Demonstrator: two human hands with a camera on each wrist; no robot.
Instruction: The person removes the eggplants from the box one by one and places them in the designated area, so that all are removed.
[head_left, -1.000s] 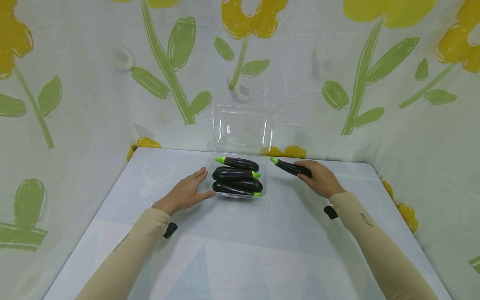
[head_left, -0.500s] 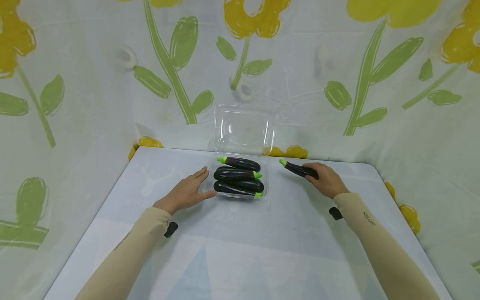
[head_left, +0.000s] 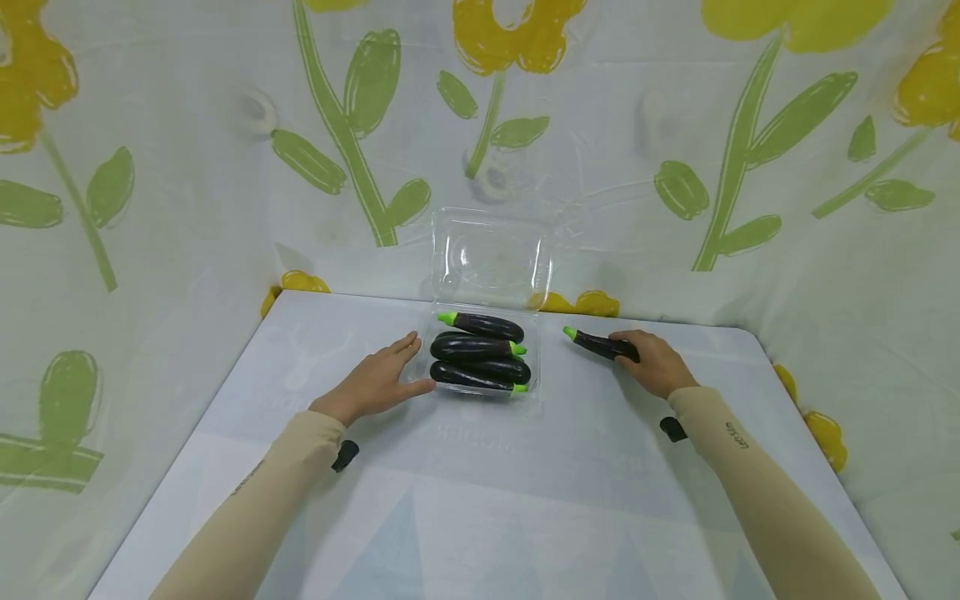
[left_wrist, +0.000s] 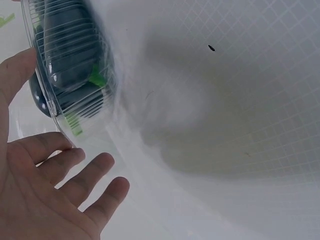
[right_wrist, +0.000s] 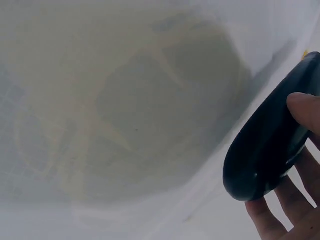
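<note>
A clear plastic clamshell container (head_left: 534, 375) lies at the back of the table in the head view, its lid (head_left: 491, 258) raised against the curtain. Several dark eggplants (head_left: 472, 347) with green stems lie sideways in its base. My left hand (head_left: 372, 383) is at the container's left side, fingers spread; thumb and forefinger touch the rim in the left wrist view. To the right of the container, my right hand (head_left: 654, 362) holds another eggplant (head_left: 600, 343) by its thick end, green stem pointing left. In the right wrist view, thumb and fingers lie around this eggplant (right_wrist: 265, 145).
The white table (head_left: 480, 500) carries faint blue triangle prints. A flower-patterned curtain (head_left: 585, 167) stands behind and at both sides of it. Dark straps (head_left: 346, 456) show at the wrists.
My right hand has moved a little to the right with its eggplant, away from the container, and has nearly stopped. The left hand stays at the container's side.
</note>
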